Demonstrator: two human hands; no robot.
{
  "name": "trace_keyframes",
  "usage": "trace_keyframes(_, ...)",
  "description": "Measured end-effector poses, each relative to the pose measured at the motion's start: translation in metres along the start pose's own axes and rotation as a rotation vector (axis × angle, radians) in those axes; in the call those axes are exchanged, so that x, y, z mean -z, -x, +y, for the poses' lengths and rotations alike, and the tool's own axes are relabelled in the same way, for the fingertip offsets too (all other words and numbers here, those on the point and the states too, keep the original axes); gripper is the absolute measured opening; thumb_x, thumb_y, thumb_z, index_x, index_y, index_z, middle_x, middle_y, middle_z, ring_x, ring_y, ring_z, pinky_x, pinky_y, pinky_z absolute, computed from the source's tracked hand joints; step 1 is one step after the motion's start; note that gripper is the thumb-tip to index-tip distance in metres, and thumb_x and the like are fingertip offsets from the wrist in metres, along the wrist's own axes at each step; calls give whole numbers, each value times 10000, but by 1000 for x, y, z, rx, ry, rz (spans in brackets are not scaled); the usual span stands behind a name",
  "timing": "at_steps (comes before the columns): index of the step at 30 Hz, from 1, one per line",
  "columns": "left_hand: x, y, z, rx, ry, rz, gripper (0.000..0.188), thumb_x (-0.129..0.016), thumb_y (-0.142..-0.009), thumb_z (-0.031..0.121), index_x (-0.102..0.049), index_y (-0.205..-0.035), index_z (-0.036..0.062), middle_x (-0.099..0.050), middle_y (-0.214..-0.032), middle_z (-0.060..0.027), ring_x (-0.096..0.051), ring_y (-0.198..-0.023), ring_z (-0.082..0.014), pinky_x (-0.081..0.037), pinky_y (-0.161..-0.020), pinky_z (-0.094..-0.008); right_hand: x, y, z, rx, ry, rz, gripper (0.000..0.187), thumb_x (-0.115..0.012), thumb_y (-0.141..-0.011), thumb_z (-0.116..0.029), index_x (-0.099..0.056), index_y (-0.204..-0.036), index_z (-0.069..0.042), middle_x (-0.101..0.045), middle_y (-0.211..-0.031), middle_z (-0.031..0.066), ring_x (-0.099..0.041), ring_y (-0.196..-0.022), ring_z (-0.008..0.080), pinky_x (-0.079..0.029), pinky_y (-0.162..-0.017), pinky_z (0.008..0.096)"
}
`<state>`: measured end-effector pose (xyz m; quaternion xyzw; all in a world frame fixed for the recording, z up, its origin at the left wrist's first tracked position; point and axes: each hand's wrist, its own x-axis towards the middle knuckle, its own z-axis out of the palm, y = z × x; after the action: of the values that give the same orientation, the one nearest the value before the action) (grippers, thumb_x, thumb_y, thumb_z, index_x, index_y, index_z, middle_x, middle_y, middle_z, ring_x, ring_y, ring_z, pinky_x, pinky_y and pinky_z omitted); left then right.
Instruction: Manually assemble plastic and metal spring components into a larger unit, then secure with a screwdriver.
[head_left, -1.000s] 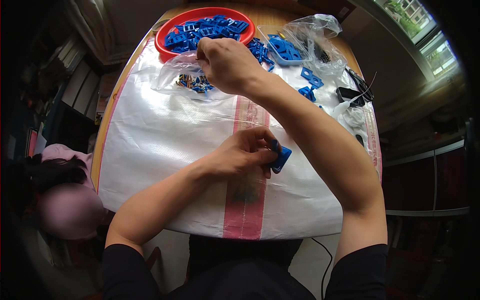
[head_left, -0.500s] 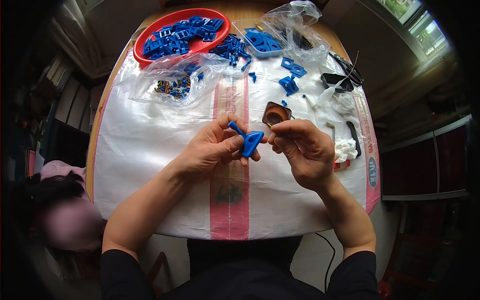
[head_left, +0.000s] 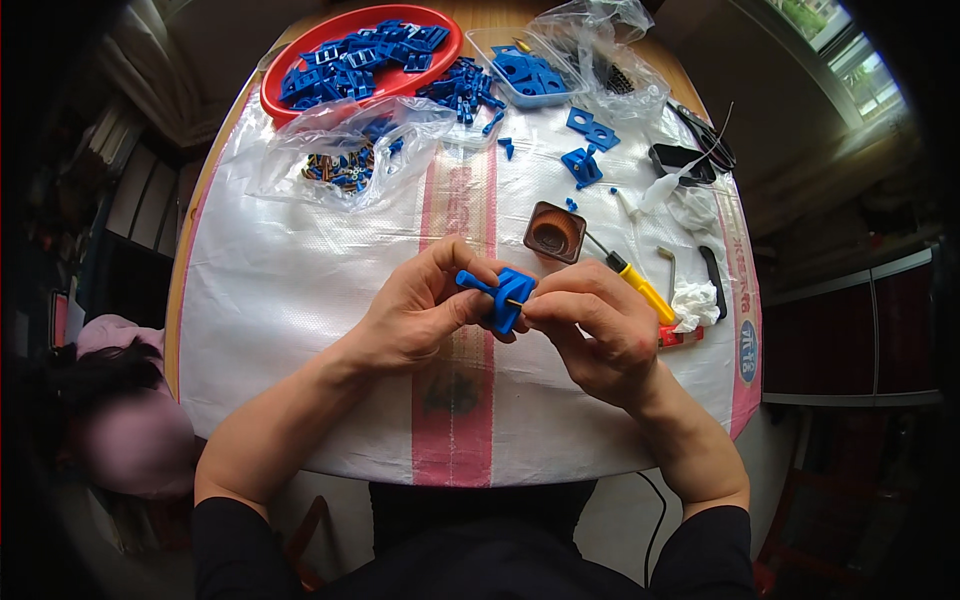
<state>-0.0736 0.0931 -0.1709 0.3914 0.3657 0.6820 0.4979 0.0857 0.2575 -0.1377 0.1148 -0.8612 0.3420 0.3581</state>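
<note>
Between the fingers of my left hand (head_left: 425, 305) is a blue plastic part (head_left: 508, 300) with a lever sticking out to the left. My right hand (head_left: 595, 325) pinches a thin brass-coloured pin (head_left: 516, 302), its tip against the face of the blue part. Whether the pin has entered a hole I cannot tell. Just beyond the right hand stands a small brown square pot (head_left: 555, 232). Right of the pot, a screwdriver with a yellow and black handle (head_left: 645, 290) lies partly behind my right hand.
At the back left a red basin (head_left: 275, 95) holds many blue parts, with a plastic bag of small metal pieces (head_left: 340, 170) in front. A clear box (head_left: 575, 92) of blue plates stands at the back. On the right lie a hex key (head_left: 668, 265), crumpled tissue (head_left: 694, 304) and a black tray (head_left: 682, 166).
My right hand has moved left and down from beside the brown pot, bringing the pin to the blue part. The left hand has turned the part slightly. The screwdriver has come into view.
</note>
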Motion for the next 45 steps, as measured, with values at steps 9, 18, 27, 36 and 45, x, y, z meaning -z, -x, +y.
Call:
trace_keyframes(9,-5,2,-4,-158,-173,-5,167,-581,-996,-21,-522,-1122,73,-568,-1348,-255,-608,-1194,-237,-531,-969,-379,-4,0,-7,-45,22,7,263,-820,-743,33,-709,-970,-43,-672,-913,79,-677,-779,221,-554,-634,318)
trace_keyframes(18,-3,4,-3,-328,-359,-29,274,-497,-982,-128,-530,-1206,25,-560,-1278,-159,-600,-1147,-200,-504,-994,-362,-10,1,-17,-93,57,52,264,-819,-721,50,-688,-940,-17,-683,-893,108,-676,-770,251,-547,-627,335)
trace_keyframes(27,-4,10,-2,-399,-618,-44,342,-509,-927,-173,-464,-1152,80,-528,-1345,-253,-552,-1266,-280,-479,-1016,-391,-15,5,-24,-89,98,118,225,-827,-755,11,-680,-923,-11,-681,-867,109,-672,-720,253,-539,-605,342)
trace_keyframes(36,-14,10,-7,-166,-316,54,392,-460,-968,-139,-422,-1307,54,-551,-1309,-176,-596,-1168,-188,-525,-913,-356,-18,10,-14,-168,74,109,199,-818,-776,-2,-690,-927,-25,-694,-845,107,-691,-725,246,-540,-600,332)
trace_keyframes(45,-8,4,-10,-68,-306,157,295,-555,-986,-46,-534,-1277,-2,-621,-1184,-83,-643,-1079,-133,-535,-937,-283,-15,11,3,-313,12,10,150,-797,-815,-21,-705,-934,-20,-696,-869,92,-693,-695,190,-541,-591,298)
